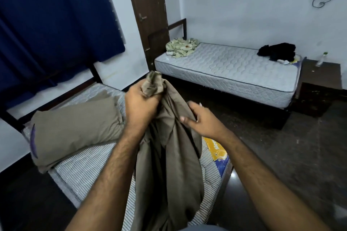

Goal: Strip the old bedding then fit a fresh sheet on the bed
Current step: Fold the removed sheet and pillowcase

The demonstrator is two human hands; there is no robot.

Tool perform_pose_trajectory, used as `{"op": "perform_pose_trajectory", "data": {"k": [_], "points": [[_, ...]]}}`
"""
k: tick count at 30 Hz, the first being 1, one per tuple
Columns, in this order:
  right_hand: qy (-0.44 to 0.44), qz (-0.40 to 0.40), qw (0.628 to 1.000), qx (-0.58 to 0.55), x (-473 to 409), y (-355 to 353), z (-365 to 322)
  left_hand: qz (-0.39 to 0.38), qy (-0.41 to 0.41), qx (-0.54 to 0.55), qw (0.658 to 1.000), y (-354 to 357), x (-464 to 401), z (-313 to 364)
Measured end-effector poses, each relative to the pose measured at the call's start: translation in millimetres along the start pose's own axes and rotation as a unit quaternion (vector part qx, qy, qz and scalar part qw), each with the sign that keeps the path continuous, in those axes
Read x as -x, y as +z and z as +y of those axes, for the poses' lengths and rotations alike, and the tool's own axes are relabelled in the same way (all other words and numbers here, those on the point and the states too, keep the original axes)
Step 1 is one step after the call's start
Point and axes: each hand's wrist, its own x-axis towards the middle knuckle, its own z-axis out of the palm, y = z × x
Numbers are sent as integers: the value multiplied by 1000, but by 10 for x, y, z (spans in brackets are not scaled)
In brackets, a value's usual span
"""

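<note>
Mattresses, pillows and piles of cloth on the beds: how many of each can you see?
Mattresses: 2 (near striped mattress, far quilted mattress)
Pillows: 1 (olive pillow)
Cloth piles: 2 (green patterned cloth, black cloth)
Total: 5

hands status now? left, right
Left hand: closed, gripping a bunched end of the brown sheet.
Right hand: closed, pinching a fold of the same sheet.

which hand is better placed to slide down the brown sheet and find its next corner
Right. The left hand is fisted around the bunched top of the brown sheet, anchoring it; the right hand only pinches an edge lower down.
</note>
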Motion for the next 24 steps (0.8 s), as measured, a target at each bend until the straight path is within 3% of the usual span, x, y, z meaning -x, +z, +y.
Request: {"op": "perform_pose_trajectory", "data": {"k": [2, 7, 11, 14, 18, 22, 24], "points": [[30, -6, 999, 25, 61, 11, 126, 67, -10, 28, 997, -31, -79, 21], [114, 75, 988, 65, -47, -68, 268, 168, 5, 129, 977, -8, -119, 188], [96, 143, 982, 77, -123, -172, 265, 190, -48, 216, 956, -50, -225, 244], [14, 193, 979, 59, -119, -264, 182, 181, -132, 268, 937, -151, -318, 276], [-51, 137, 983, 107, -83, -293, 203, 197, -172, 327, 908, -291, -524, 337], [67, 74, 981, 167, -32, -158, 538, 172, -173, 369, 897, -190, -641, 507], [139, 90, 970, 181, -4, -91, 773, 156, -176, 404, 884, -131, -680, 545]]}}
